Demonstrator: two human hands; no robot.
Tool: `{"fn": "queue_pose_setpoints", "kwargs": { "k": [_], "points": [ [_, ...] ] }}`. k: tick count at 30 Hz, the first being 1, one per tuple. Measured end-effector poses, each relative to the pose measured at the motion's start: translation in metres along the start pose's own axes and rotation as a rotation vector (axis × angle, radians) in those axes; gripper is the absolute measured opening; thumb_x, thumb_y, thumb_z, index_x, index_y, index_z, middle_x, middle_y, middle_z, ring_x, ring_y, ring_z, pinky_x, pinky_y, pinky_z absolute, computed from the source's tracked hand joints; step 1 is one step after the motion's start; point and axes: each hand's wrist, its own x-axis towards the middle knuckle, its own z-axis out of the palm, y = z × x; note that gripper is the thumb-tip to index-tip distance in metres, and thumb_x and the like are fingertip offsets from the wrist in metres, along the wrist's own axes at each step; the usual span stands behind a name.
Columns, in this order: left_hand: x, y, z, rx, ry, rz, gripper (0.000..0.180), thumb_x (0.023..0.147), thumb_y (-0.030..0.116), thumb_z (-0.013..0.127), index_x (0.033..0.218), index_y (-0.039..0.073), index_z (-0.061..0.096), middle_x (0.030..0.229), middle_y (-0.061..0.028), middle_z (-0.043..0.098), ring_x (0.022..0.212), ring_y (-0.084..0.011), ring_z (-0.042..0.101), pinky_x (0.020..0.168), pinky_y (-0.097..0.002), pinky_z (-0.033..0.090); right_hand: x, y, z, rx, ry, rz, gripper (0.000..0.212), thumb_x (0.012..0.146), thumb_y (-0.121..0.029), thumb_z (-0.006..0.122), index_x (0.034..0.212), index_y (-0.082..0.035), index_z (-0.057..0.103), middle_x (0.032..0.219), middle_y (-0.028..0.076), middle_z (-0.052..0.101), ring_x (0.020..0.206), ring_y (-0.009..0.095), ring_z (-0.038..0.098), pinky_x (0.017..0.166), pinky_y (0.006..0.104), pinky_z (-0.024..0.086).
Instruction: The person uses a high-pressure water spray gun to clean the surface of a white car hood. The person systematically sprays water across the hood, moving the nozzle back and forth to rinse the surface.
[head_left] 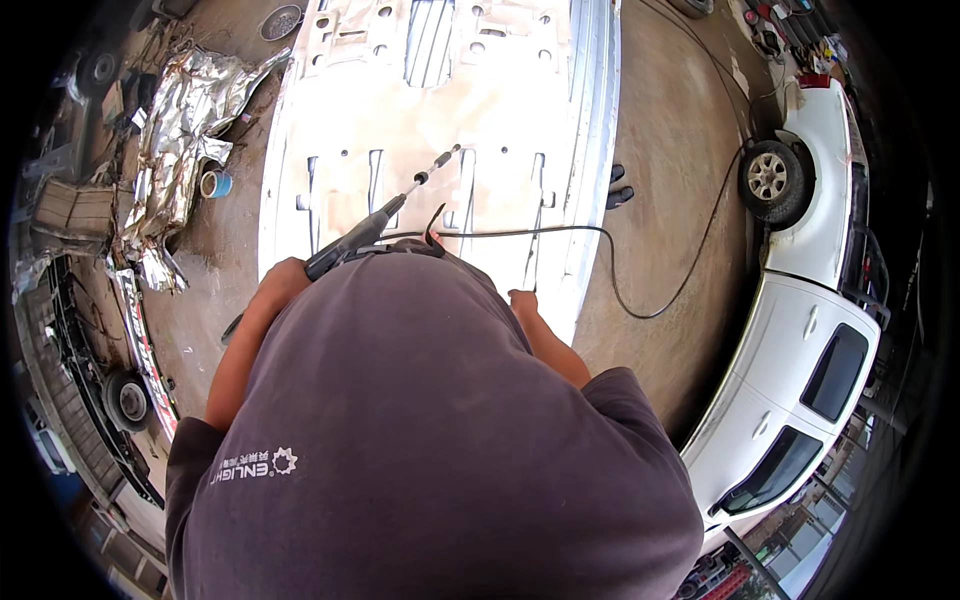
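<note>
A long black spray lance (370, 230) with a metal tube and dark nozzle lies diagonally over a white metal panel (420, 115), pointing away to the right. My left hand (285, 280) is closed around its thick near end, the fingers partly hidden. My right hand (520, 300) is down by the panel's near right part; the dark shirt covers most of it, so its fingers cannot be made out. A black hose (560, 230) runs from near the lance across the panel to the right. The panel has slots, round holes and an opening with ribbed metal showing.
Crumpled silvery sheeting (180, 130) and a blue bucket (216, 184) lie left of the panel. A round pan (281, 22) is at the far left. Black footwear (620, 187) stands against the panel's right side. A white pickup (780, 360) stands on the right, with hose looping nearby.
</note>
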Motion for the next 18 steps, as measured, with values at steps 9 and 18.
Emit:
{"fn": "queue_pose_setpoints", "kwargs": {
  "k": [9,18],
  "points": [
    [0.000,-0.040,0.003,-0.006,0.052,0.066,0.040,0.064,0.026,0.080,0.094,0.000,0.074,0.092,-0.0228,0.073,0.092,-0.0380,0.071,0.085,-0.0417,0.055,-0.030,0.058,0.057,-0.299,0.101,-0.170,0.027,0.091,-0.027,0.057,0.083,-0.005,0.071,0.081,0.014,0.069,0.077,0.030,0.067,0.066,0.0432,0.051],
    [0.019,-0.080,0.022,-0.275,0.040,0.121,0.025,0.066,0.012,0.075,0.077,-0.003,0.059,0.062,-0.0119,0.058,0.050,-0.0241,0.057,0.047,-0.0404,0.047,-0.086,0.102,0.025,-0.989,0.120,-0.395,0.024,0.090,-0.025,0.059,0.085,-0.005,0.072,0.084,0.016,0.070,0.082,0.030,0.069,0.072,0.0439,0.052]
  ]
}}
